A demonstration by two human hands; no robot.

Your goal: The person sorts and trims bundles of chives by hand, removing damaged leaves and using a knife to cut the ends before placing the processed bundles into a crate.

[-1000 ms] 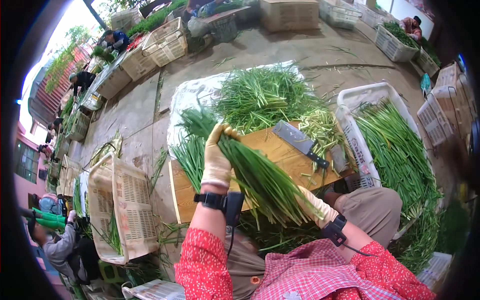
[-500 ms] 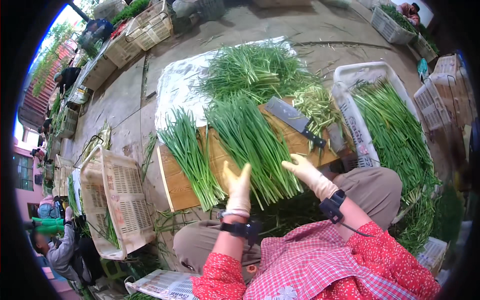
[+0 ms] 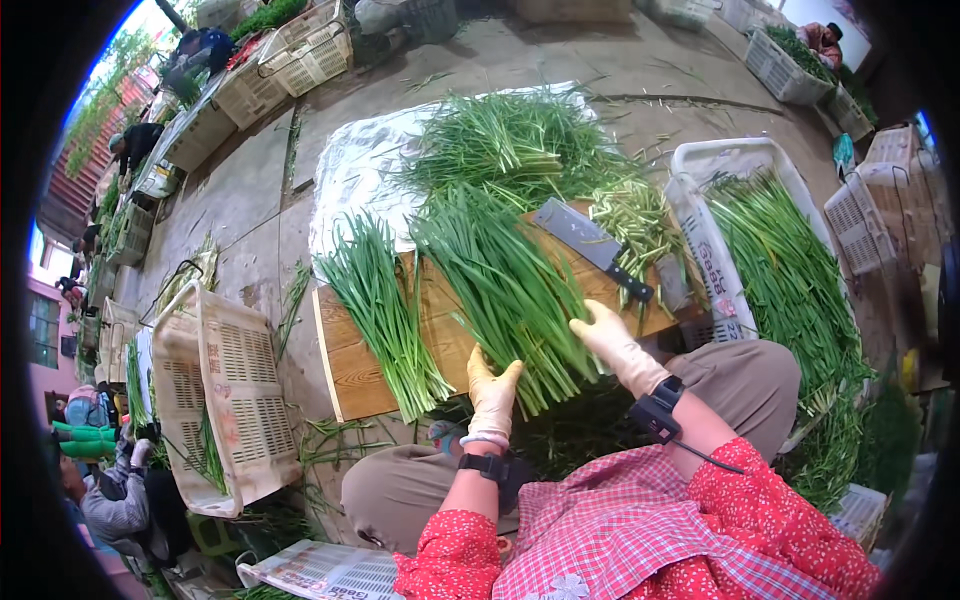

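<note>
While both gloved hands, left and right, lay open on the chives, a cleaver at one o'clock risked cutting a careless reach.

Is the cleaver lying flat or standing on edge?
Flat: the cleaver lies blade-side down on the wooden board, untouched by either hand.

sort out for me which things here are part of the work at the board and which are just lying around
In the work:
left hand and right hand, gloved, on the middle bundle of greens
wooden board
cleaver
second bundle

Lying about:
tipped empty crate
white crate of greens
loose pile on the sheet
</note>
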